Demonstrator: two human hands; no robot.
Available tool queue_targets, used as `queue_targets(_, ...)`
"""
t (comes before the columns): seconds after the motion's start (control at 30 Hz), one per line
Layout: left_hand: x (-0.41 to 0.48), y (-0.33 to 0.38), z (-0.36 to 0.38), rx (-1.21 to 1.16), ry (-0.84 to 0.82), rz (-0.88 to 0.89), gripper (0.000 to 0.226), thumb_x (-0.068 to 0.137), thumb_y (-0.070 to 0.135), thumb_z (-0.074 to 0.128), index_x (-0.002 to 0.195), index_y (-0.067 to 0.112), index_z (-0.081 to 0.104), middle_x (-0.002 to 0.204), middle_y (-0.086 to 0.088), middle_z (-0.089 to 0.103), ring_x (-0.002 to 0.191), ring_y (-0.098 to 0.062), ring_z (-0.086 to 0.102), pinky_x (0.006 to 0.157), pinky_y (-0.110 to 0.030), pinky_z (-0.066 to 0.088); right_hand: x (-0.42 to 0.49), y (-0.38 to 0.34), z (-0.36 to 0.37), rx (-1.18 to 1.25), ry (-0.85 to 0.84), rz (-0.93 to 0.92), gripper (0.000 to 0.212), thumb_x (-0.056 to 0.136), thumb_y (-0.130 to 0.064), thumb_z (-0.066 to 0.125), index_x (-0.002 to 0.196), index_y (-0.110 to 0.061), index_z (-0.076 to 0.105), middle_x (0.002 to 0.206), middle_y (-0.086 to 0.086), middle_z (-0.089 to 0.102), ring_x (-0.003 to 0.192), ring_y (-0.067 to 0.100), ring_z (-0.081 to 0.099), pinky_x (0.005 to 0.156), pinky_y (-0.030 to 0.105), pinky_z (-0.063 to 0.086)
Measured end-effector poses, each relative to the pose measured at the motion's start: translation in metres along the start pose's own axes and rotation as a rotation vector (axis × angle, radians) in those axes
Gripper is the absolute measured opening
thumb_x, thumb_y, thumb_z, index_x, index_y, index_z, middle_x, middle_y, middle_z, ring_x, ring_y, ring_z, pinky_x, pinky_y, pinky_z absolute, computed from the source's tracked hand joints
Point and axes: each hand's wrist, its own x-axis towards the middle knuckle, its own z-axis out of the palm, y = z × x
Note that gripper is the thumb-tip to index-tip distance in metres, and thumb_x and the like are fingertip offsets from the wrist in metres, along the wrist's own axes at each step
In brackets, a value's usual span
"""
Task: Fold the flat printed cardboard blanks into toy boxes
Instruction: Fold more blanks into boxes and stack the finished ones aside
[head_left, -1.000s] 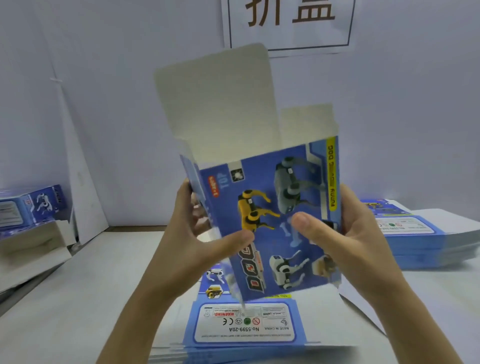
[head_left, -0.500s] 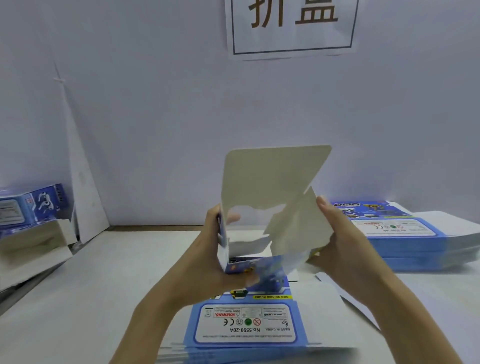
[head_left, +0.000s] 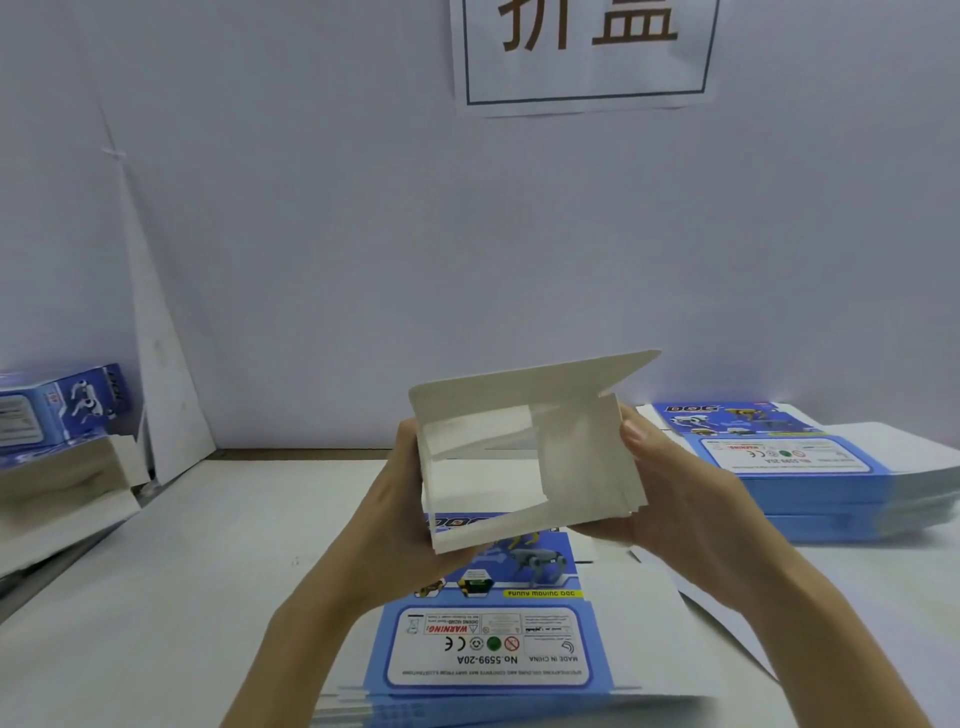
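I hold a partly folded toy box (head_left: 524, 457) in mid-air above the table, its open end turned toward me so the plain white inside shows. My left hand (head_left: 400, 514) grips its left wall and lower corner. My right hand (head_left: 675, 493) grips the right side, its thumb pressing a side flap inward. The large lid flap stands up and back over the opening. Below the box lies a stack of flat blue printed blanks (head_left: 493, 644).
A second, taller stack of flat blanks (head_left: 810, 467) sits at the right. At the left edge, folded blue boxes (head_left: 57, 410) lie in an open carton (head_left: 67, 488). A white wall with a printed sign (head_left: 587, 52) closes the back.
The box has been lowered from face height and tipped over, so its open white end faces me instead of the printed front. The right side flap has been pushed inward.
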Motion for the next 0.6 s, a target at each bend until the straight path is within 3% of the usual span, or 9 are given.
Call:
queue_targets(0.1,0.001,0.002,-0.001,-0.006,0.002,0.005,0.074,0.062,0.027,0.08,0.123,0.011,0.039,0.111,0.017,0.05,0.107,0.018,0.049,0.074,0.004,0.04,0.001,-0.001,0.003,0.016,0.024,-0.009,0.043,0.086,-0.045,0.055,0.128,-0.042,0.055,0.121,-0.006,0.065,0.106,0.016,0.065,0.083,0.036,0.055)
queue_targets(0.2,0.002,0.005,-0.001,0.003,0.01,0.019,0.076,0.063,0.037,0.079,0.124,0.021,0.036,0.117,0.031,0.049,0.108,0.018,0.048,0.077,0.003,0.04,0.0,-0.002,0.003,0.02,0.063,-0.026,0.048,0.085,-0.039,0.052,0.134,-0.04,0.051,0.124,-0.005,0.065,0.107,0.019,0.066,0.079,0.036,0.056)
queue_targets(0.3,0.005,0.008,-0.003,0.034,0.022,0.037,0.085,0.061,0.027,0.083,0.129,0.025,0.032,0.119,0.026,0.046,0.109,0.011,0.049,0.079,0.0,0.041,-0.002,-0.005,0.008,0.005,0.121,-0.013,0.046,0.084,-0.032,0.061,0.128,-0.043,0.052,0.113,-0.003,0.07,0.095,0.018,0.07,0.07,0.031,0.057)
queue_targets(0.4,0.007,0.013,-0.002,0.079,0.028,0.065,0.095,0.058,0.013,0.088,0.127,0.037,0.026,0.117,0.016,0.048,0.105,0.001,0.053,0.077,-0.005,0.045,0.003,0.003,0.016,-0.475,0.435,-0.125,0.028,0.096,-0.013,0.056,0.106,-0.038,0.058,0.086,0.011,0.067,0.07,0.022,0.064,0.06,0.037,0.057)
queue_targets(0.47,0.008,0.017,0.0,0.07,0.036,0.054,0.094,0.061,0.014,0.09,0.124,0.041,0.026,0.116,0.013,0.05,0.102,-0.006,0.056,0.074,-0.01,0.049,0.007,0.008,0.02,-0.71,0.632,-0.183,0.033,0.098,-0.004,0.044,0.103,-0.034,0.056,0.08,0.01,0.058,0.067,0.025,0.057,0.056,0.045,0.059)
queue_targets(0.6,0.007,0.018,-0.004,0.051,0.012,0.004,0.088,0.064,0.022,0.088,0.124,0.045,0.027,0.117,0.018,0.053,0.103,-0.009,0.058,0.078,-0.017,0.053,0.006,0.003,0.021,-0.415,0.571,-0.084,0.026,0.096,-0.016,0.055,0.114,-0.033,0.061,0.087,0.003,0.069,0.075,0.021,0.067,0.056,0.041,0.06)
